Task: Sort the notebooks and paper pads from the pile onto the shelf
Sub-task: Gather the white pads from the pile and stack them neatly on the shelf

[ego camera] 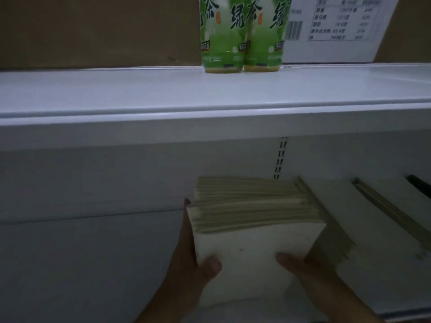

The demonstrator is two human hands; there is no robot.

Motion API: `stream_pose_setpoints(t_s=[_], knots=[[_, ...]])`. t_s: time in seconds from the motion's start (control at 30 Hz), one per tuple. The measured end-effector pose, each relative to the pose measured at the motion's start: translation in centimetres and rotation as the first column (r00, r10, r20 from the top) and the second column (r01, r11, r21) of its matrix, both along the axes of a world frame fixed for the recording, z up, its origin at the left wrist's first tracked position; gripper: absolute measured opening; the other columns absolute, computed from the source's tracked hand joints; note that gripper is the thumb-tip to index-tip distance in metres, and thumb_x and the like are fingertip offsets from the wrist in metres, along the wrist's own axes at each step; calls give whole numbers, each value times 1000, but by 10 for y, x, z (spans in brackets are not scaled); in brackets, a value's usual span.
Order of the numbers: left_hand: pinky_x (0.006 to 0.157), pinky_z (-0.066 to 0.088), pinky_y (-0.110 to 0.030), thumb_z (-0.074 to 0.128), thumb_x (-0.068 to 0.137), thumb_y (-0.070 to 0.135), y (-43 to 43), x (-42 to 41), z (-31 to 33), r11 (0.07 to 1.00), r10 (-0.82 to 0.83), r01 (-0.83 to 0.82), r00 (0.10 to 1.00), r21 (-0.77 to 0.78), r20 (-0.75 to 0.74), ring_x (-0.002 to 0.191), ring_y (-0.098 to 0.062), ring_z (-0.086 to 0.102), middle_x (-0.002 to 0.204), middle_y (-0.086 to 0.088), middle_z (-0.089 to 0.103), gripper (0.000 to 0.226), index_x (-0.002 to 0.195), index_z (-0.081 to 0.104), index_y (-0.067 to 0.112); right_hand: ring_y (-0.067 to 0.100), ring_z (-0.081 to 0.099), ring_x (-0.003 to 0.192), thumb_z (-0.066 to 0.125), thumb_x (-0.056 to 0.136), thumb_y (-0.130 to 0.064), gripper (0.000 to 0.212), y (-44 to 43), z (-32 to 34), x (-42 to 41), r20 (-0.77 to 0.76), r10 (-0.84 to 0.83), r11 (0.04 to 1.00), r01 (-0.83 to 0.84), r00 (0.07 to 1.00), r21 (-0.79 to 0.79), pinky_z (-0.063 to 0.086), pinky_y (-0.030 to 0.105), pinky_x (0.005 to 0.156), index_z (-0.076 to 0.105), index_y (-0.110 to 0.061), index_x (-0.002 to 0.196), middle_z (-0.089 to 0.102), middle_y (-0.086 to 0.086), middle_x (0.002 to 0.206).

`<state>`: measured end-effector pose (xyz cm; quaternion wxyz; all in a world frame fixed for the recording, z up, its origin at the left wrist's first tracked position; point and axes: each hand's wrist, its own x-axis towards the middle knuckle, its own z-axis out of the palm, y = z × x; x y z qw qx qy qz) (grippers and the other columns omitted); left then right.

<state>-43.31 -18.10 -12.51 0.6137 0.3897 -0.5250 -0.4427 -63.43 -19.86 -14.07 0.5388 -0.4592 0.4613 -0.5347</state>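
Note:
A thick stack of white-covered paper pads [251, 231] stands upright on the lower white shelf [93, 264], page edges facing up. My left hand [193, 264] grips its left side, thumb on the front cover and fingers along the side. My right hand [307, 266] holds the right side, thumb on the cover, fingers hidden behind the stack. More pads [335, 229] lean against it on the right, and another pad [391, 215] lies further right.
An upper white shelf [163, 94] overhangs the lower one and carries two green tea bottles [242, 33], a brown cardboard box [98, 29] and a white labelled carton [335, 29]. A slotted upright [279, 157] runs down the back wall.

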Motion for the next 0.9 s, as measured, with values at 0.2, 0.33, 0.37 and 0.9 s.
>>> stream_pose_setpoints(t_s=[0.2, 0.33, 0.37, 0.9], knots=[[73, 42, 2, 69, 29, 86, 6, 0, 17, 999, 4, -5, 1000, 41, 21, 88, 24, 57, 103, 24, 67, 138, 136, 36, 5, 6, 58, 85, 72, 77, -3, 46, 7, 35, 16, 54, -153, 986, 156, 987, -66, 40, -5, 56, 51, -7, 118, 63, -6, 99], [98, 40, -10, 74, 48, 75, 5, 0, 17, 998, 8, -11, 999, 65, 52, 123, 9, 47, 129, 37, 49, 126, 146, 12, 27, 8, 65, 94, 86, 23, -65, 124, 2, 23, 8, -63, -101, 986, 92, 993, -142, 54, 17, 81, 53, -3, 124, 67, 4, 109], [101, 41, -16, 76, 46, 74, 6, -2, 16, 997, 21, -23, 999, 72, 31, 124, 4, 49, 130, 32, 51, 125, 146, 15, 28, 10, 63, 98, 80, 12, -68, 135, 4, 23, 9, -73, -163, 980, 153, 984, -128, 51, 21, 88, 50, -4, 127, 63, 9, 115], [114, 18, -17, 63, 31, 89, -14, 48, -18, 986, -164, 59, 550, 159, 819, 134, 8, 25, 142, 30, 26, 135, 144, 14, 34, -28, 45, 102, 53, 20, -97, 140, -7, -13, -7, -500, 218, 962, -272, 838, -36, 29, -8, 79, 48, -2, 123, 49, -27, 102]])
